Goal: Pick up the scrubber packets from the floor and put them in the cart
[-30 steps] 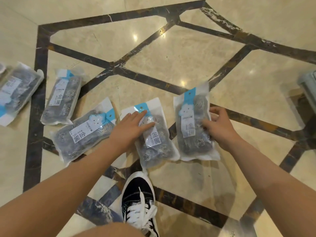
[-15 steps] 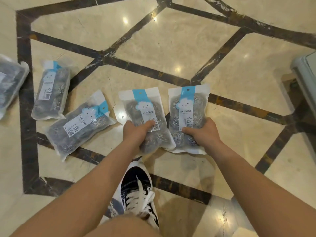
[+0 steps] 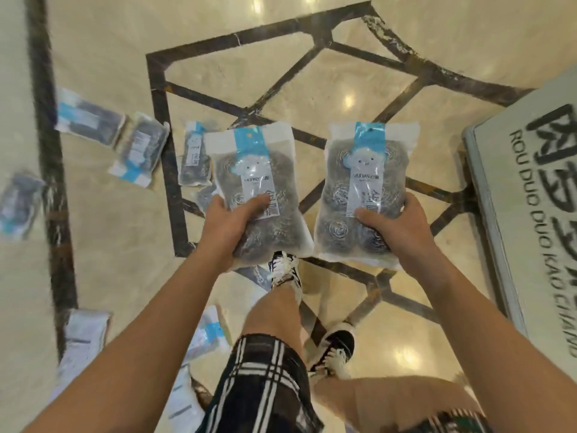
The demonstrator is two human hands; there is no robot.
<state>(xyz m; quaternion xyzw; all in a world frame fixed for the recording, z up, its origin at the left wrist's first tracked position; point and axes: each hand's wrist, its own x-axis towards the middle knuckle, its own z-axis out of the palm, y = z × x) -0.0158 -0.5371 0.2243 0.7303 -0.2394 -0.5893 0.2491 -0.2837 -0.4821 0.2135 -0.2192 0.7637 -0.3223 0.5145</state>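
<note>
Upright, both packets (blue headers away)

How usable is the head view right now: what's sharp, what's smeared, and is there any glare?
Head view: the two held packets, left and right, read fairly sharp; the packets on the floor at left are motion-smeared; ceiling lights glare off the polished floor; the wide lens bends the cart edge at right.
</note>
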